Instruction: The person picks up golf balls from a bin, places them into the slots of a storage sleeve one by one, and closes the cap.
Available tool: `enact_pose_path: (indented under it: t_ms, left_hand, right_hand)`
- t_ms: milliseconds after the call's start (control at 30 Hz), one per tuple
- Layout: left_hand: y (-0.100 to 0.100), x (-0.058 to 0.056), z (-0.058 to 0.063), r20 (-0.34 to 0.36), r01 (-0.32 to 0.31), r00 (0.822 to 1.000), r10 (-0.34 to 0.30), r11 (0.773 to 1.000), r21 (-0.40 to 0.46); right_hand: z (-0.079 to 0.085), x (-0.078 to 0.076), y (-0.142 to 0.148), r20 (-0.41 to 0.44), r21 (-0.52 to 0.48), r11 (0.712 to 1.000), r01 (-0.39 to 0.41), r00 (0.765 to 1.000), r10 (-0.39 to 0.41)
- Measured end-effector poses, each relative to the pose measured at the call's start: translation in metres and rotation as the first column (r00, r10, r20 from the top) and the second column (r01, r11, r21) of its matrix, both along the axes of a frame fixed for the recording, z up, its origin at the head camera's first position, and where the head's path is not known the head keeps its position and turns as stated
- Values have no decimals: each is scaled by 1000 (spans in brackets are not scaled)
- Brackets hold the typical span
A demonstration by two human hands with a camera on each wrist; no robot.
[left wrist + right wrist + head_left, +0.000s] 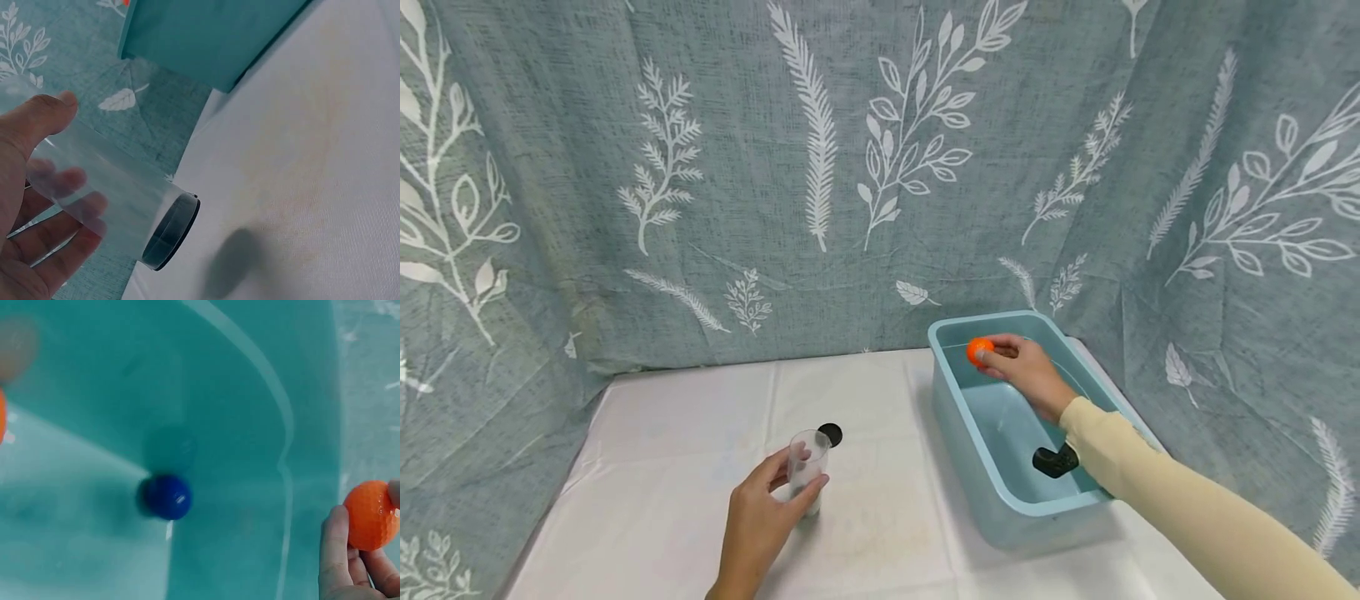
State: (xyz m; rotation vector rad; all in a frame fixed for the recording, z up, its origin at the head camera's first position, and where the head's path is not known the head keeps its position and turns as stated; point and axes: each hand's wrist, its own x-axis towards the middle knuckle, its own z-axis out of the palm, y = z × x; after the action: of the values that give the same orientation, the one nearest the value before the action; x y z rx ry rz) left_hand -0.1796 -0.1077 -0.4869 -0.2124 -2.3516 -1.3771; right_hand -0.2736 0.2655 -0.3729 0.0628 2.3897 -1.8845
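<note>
Over the far end of the blue tub (968, 446), the person's right hand (1022, 371) holds an orange ball (979, 352), thumb and fingers pinching it from the sides. From where I stand, I can't tell how far it is above the tub's floor. Across the white surface (880, 500), the left hand (760, 517) grips a clear tube (812, 458), thumb on one side and fingers wrapped round the other, their tips showing through the wall. The tube stands nearly upright with a slight lean, and has a dark rim at one end; whether it touches the surface I can't make out. Just beside its top is a black disc (833, 433), partly hidden by the tube, so I can't say if the two meet. Between ball and tube rises the tub's near-left wall, with a bare stretch of cloth next to it. Down inside the tub, a blue ball (170, 497) rests near a corner. A black device (1054, 460) pokes out by the right wrist, and a pale yellow sleeve (1187, 492) crosses the tub's right rim, covering part of it. Behind everything hangs a grey-blue curtain (737, 125) printed with white leaves, close behind the tub's far end.
</note>
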Motion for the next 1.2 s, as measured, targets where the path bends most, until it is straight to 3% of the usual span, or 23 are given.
enact_pose_path:
  t_ms: [133,300,500,667,833,1200]
  left_hand:
    - [0,2,3,-17,19,1000,-20,1000,-21]
    - [1,5,7,-37,21,999,-22,999,-41]
    - [3,8,16,-39,26,999,-28,998,-51]
    - [6,10,24,-22,31,999,-32,998,-60]
    - [8,13,31,-5,31,999,-31,997,-67]
    - [11,20,37,-38,34,999,-37,996,-77]
  right_hand:
    - [10,10,-11,-57,-58,998,-28,998,25]
    - [27,25,-36,-135,-106,985,-136,983,121]
    - [35,39,-76,-139,-212,950,-228,970,202]
    - [31,48,-107,-138,-250,929,-274,960,246]
    - [24,56,-132,-159,-218,918,-330,940,301]
    - [-1,75,-165,-222,-213,867,-450,887,405]
